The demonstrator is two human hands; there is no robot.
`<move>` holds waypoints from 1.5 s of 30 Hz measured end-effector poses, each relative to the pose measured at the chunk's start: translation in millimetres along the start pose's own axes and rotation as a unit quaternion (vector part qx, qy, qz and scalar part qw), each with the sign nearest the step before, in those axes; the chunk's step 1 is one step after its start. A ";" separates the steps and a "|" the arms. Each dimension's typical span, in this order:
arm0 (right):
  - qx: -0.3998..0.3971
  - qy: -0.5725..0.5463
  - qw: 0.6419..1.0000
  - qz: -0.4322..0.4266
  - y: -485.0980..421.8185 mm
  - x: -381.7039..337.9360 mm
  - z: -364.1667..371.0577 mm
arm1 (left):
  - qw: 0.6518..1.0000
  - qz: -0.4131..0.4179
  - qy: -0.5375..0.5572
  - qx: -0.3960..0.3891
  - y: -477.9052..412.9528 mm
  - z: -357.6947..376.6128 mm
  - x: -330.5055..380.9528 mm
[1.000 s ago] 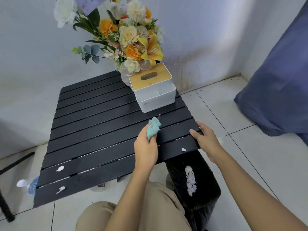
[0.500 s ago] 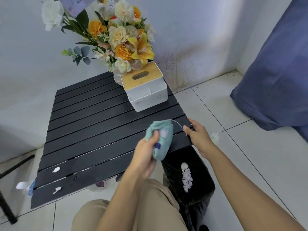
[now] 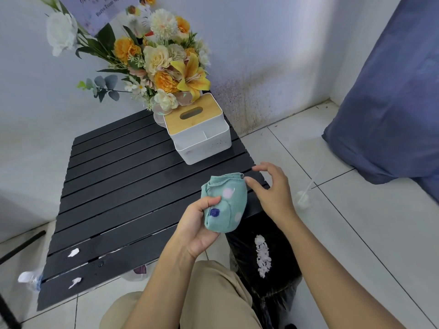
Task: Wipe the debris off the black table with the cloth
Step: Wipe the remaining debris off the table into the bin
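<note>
My left hand [image 3: 198, 231] grips a folded teal cloth [image 3: 225, 205] with pink and blue dots, lifted above the near right corner of the black slatted table [image 3: 123, 184]. My right hand [image 3: 273, 191] hovers just right of the cloth, fingers loosely curled, its fingertips at the cloth's top edge and holding nothing. Two white bits of debris [image 3: 73, 252] [image 3: 75, 282] lie on the near left slats.
A white tissue box with a wooden lid [image 3: 199, 131] and a flower bouquet [image 3: 156, 55] stand at the table's far right. A black-lined bin [image 3: 266, 260] holding white scraps sits below the near right corner. A blue cushion [image 3: 392, 96] lies right. Plastic litter [image 3: 29, 280] lies left.
My left hand lifted the cloth off the table and turned it up; it now looks bunched open. My right hand left the table edge and rose beside the cloth. The white scrap near the right edge is gone.
</note>
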State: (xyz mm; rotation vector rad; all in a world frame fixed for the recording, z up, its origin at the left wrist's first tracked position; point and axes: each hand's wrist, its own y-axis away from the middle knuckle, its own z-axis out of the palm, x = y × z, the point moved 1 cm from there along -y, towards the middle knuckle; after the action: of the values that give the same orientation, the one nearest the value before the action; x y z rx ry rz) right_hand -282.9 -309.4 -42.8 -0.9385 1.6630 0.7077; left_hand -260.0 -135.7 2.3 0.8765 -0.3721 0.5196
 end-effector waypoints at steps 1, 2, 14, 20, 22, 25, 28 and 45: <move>-0.017 -0.044 0.999 -0.017 2.9 -9.4 -1.3 | 1.000 0.000 0.005 -0.013 0.2 -0.4 -0.1; -0.052 -0.087 0.995 -0.021 6.4 -18.3 -3.0 | 1.000 0.001 0.011 -0.023 0.1 -0.7 0.1; -0.137 -0.057 0.985 -0.093 25.1 -28.0 -9.7 | 0.999 -0.009 0.017 -0.030 1.3 2.0 -4.0; -0.133 0.023 0.988 -0.071 23.4 -23.7 -7.7 | 0.999 -0.017 -0.005 -0.042 6.2 0.1 -4.4; -0.142 0.021 0.988 -0.063 24.6 -23.2 -8.2 | 0.999 -0.019 -0.012 -0.047 7.2 -1.7 -3.1; -0.134 0.003 0.990 -0.046 24.5 -23.1 -8.0 | 0.998 -0.024 -0.016 -0.048 7.1 -4.6 -1.6; -0.117 0.015 0.992 -0.042 23.0 -23.2 -8.4 | 0.999 -0.021 -0.020 -0.035 6.1 -5.1 -1.6; -0.193 0.252 0.948 0.008 29.3 -23.6 -26.4 | 0.892 0.327 -0.190 0.248 19.3 -41.8 58.8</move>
State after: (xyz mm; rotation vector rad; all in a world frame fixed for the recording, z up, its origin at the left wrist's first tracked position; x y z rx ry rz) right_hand -317.8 -310.5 -12.9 -1.4800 2.0153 0.8736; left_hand -219.1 -75.7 19.7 1.3586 -0.9387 1.1033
